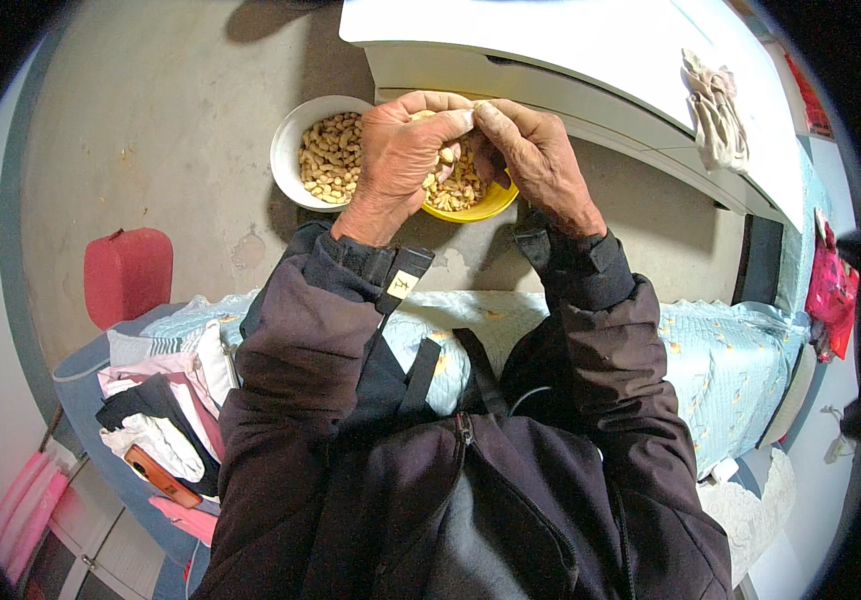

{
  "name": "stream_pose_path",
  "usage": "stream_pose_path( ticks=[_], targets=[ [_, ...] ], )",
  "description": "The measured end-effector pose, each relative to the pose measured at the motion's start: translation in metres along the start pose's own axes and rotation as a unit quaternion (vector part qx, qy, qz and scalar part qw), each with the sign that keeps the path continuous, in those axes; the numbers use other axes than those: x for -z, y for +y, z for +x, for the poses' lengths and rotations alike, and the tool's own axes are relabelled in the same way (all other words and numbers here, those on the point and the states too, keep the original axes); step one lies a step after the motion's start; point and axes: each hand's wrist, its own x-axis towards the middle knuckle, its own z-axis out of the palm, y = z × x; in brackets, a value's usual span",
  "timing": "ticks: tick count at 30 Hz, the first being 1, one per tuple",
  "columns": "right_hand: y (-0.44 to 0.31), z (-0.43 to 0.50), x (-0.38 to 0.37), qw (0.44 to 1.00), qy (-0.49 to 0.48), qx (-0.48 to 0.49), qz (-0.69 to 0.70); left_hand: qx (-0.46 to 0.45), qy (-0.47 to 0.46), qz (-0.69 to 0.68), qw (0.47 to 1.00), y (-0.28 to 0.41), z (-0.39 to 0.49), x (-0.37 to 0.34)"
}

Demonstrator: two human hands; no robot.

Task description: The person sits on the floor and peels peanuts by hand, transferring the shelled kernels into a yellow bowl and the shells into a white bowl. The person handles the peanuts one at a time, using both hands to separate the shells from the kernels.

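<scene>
My left hand (pixel 400 154) and my right hand (pixel 543 146) meet at the fingertips above a yellow bowl (pixel 468 216). Pinched between the thumbs and forefingers is a peanut (pixel 478 105), mostly covered by the fingers. More pale peanut pieces (pixel 446 154) show in the curl of my left fingers. Broken peanut pieces (pixel 457 187) lie in the yellow bowl; shells and kernels are hard to tell apart there. To the left, partly behind my left hand, stands a white bowl (pixel 286 161) of whole unshelled peanuts (pixel 331 154).
A white table (pixel 550 30) with a drawer front stands ahead, a crumpled cloth (pixel 715 112) on its right. Beneath me is a sofa with a light blue quilted cover (pixel 730 367). Folded clothes (pixel 160 397) and an orange phone (pixel 162 476) lie at left, near a red cushioned object (pixel 128 276).
</scene>
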Motion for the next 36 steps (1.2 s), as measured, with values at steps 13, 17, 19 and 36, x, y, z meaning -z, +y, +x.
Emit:
stream_pose_path(
  ticks=[13, 17, 19, 36],
  targets=[
    [-0.008, -0.005, -0.007, 0.990, 0.134, -0.005, 0.052, 0.086, -0.077, -0.063, 0.991, 0.001, 0.000, 0.002],
    [-0.004, -0.006, -0.017, 0.994, 0.106, -0.010, 0.028, 0.105, -0.084, -0.108, 0.985, 0.000, 0.001, 0.001],
    [-0.002, -0.002, -0.018, 0.994, 0.102, 0.010, -0.035, 0.123, -0.073, -0.119, 0.983, 0.001, 0.000, 0.001],
    [0.000, 0.001, 0.003, 0.989, 0.094, -0.100, -0.059, 0.110, -0.047, -0.090, 0.989, -0.008, -0.001, -0.007]
  ],
)
